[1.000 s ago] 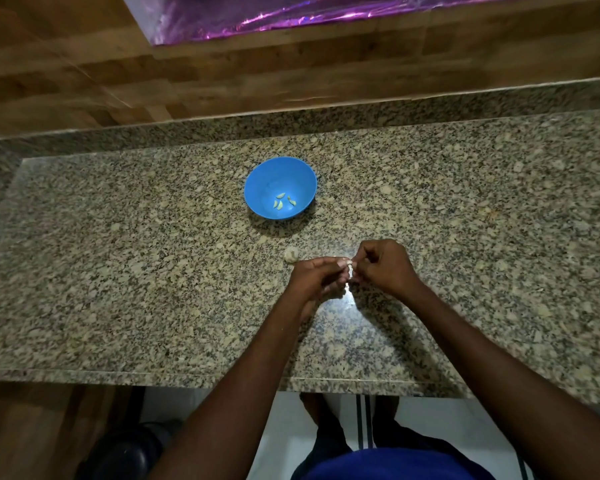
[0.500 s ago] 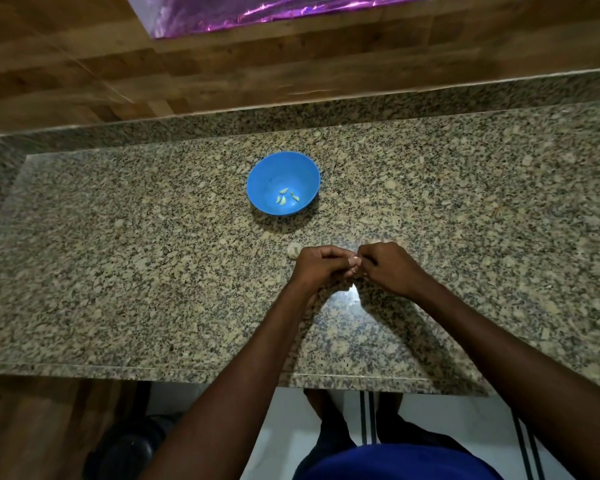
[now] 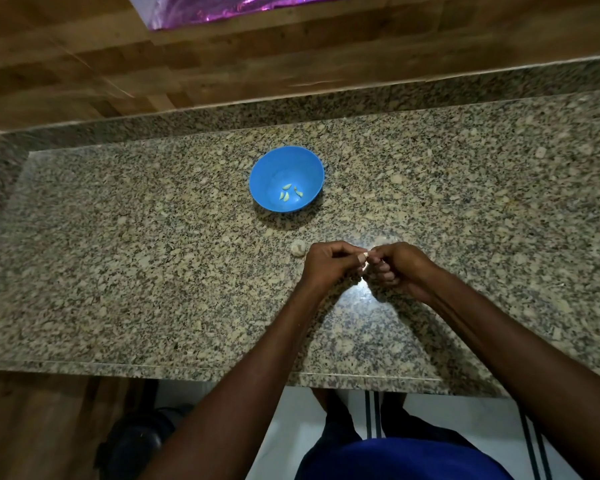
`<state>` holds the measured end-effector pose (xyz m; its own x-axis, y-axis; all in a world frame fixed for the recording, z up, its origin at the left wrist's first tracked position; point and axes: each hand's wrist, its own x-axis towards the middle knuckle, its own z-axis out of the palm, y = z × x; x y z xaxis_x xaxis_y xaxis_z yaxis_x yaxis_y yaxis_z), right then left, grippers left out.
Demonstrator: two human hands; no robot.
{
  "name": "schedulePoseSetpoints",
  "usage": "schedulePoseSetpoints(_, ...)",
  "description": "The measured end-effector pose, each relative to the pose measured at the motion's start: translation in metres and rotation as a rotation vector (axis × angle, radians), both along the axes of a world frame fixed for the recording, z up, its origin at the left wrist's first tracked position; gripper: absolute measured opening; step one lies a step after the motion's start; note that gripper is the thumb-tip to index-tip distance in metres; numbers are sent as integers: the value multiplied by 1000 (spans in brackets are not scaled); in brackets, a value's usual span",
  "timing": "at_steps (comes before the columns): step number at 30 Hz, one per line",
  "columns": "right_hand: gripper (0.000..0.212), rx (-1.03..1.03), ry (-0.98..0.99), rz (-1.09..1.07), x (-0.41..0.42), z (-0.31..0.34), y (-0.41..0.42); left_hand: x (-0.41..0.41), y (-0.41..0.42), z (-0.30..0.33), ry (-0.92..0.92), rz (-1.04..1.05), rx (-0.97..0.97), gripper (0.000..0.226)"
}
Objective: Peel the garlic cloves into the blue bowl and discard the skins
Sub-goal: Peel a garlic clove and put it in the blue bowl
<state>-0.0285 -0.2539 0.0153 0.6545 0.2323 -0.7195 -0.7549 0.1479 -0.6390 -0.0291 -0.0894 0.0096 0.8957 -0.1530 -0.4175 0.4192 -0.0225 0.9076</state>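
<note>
A: Garlic cloves, peeled count: four or so small pale pieces lie in the bottom of the blue bowl (image 3: 287,179), which stands on the granite tabletop (image 3: 118,258) beyond the hands.

B: Stock left? A pale lump, likely the rest of the garlic bulb (image 3: 297,247), sits on the tabletop just beside the left hand, between it and the bowl. How many cloves it holds cannot be told.

A: Left hand (image 3: 326,263): grip closed, thumb and fingertips pinching one garlic clove (image 3: 363,257). Only a pale tip shows.

B: Right hand (image 3: 397,268): fingers curled, pinching the same clove from the other side, the two hands touching above the tabletop. Judged: peeling in progress.

A: Status: partly done. This clove is not yet in the bowl. No loose skins made out against the speckled stone, so discarding appears still to come.
</note>
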Motion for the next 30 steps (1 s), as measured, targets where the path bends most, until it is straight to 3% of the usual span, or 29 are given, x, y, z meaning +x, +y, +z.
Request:
schedulePoseSetpoints(3,31,-81,-66,43,1,1,-1,2,-1,-1,-10,17,20,6)
schedulePoseSetpoints(8,22,-898,-785,494,1,-2,-1,12,-3,3,267,82,-81,4)
schedulePoseSetpoints(13,13,-1105,-1055,641,-6,-9,-3,19,2,3,434,71,-139,10)
schedulePoseSetpoints(16,19,-1088,-1082,647,-7,-6,-6,23,1,4,488,71,-145,10)
schedulePoseSetpoints(18,21,-1038,-991,620,-9,-4,-6,22,-2,5,401,18,-83,7)
schedulePoseSetpoints(20,33,-799,-726,447,-5,-2,-8,19,-7,2,164,-63,75,5)
schedulePoseSetpoints(22,31,-508,-421,221,-1,1,-9,15,-9,1,-71,-130,206,6)
schedulePoseSetpoints(25,25,-285,-157,163,0,0,-16,10,-11,2,-208,-171,241,7)
schedulePoseSetpoints(30,32,-125,-190,176,-5,1,-23,8,-9,1,-196,-94,138,9)
